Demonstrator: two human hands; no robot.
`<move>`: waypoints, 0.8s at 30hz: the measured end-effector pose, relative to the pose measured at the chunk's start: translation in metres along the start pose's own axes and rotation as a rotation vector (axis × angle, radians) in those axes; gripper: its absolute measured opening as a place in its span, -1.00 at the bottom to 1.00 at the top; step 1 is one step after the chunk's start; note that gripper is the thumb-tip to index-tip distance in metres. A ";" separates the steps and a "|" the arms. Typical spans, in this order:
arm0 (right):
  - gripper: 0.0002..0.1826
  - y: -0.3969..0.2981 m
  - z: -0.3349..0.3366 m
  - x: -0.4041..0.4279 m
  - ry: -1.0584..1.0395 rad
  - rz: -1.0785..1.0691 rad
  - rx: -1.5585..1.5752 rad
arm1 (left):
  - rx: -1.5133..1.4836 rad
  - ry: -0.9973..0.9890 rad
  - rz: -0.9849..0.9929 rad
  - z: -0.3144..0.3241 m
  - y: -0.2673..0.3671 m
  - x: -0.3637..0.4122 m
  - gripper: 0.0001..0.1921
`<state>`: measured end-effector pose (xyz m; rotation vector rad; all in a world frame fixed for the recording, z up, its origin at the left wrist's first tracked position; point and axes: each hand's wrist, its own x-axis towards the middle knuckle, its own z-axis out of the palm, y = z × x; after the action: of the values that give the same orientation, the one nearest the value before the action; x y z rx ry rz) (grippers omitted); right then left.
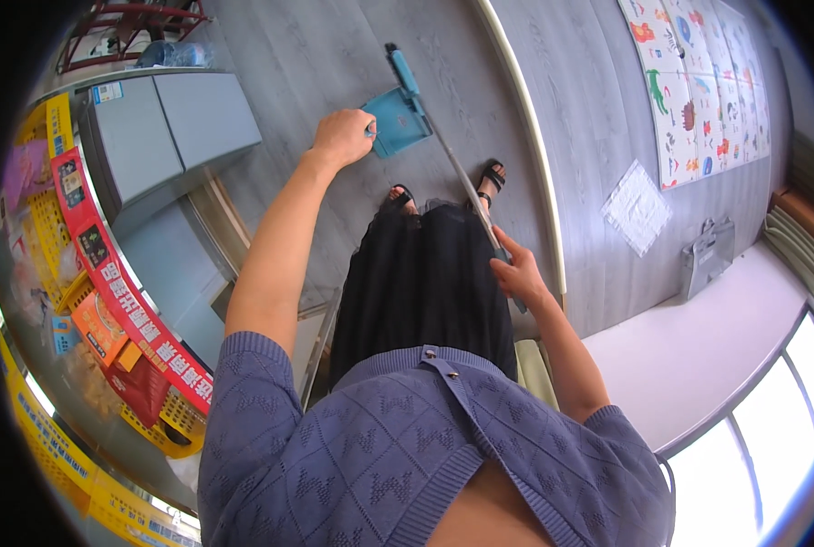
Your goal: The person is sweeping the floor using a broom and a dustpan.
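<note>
My left hand [344,138] is closed around the handle of a blue plastic dustpan [401,124], held out in front of me on the left. My right hand [520,268] grips the grey end of a broom's metal handle [463,176], beside my black skirt. The pole runs up and away to the blue broom head [404,72] with dark bristles, which lies across the far edge of the dustpan. Whether the dustpan touches the floor I cannot tell.
Grey wood-look floor [311,61] lies around my sandalled feet. Left stand a grey cabinet [208,116] and shelves with yellow baskets [51,225]. A pale raised strip [540,150] crosses the floor at right, beyond it a patterned play mat [708,89], a white sheet [637,208] and a grey bag [708,258].
</note>
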<state>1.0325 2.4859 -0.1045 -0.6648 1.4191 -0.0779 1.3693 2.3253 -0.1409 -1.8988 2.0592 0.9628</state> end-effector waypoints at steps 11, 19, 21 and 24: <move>-0.33 -0.009 0.012 0.075 0.372 -0.132 -0.367 | -0.065 0.010 -0.033 -0.014 -0.038 -0.035 -0.91; -0.30 0.002 0.082 0.061 0.020 0.038 -0.051 | -0.009 -0.036 -0.105 -0.014 -0.053 -0.042 -0.90; -0.31 -0.002 0.060 0.044 -0.099 0.018 0.061 | 0.002 -0.026 -0.087 -0.016 -0.058 -0.043 -0.90; -0.34 -0.004 0.048 0.004 -0.065 -0.010 0.004 | 0.000 0.028 -0.030 -0.005 -0.078 -0.046 -0.90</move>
<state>1.0793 2.4990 -0.1059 -0.6661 1.3533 -0.0664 1.4516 2.3630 -0.1383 -1.9479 2.0395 0.9346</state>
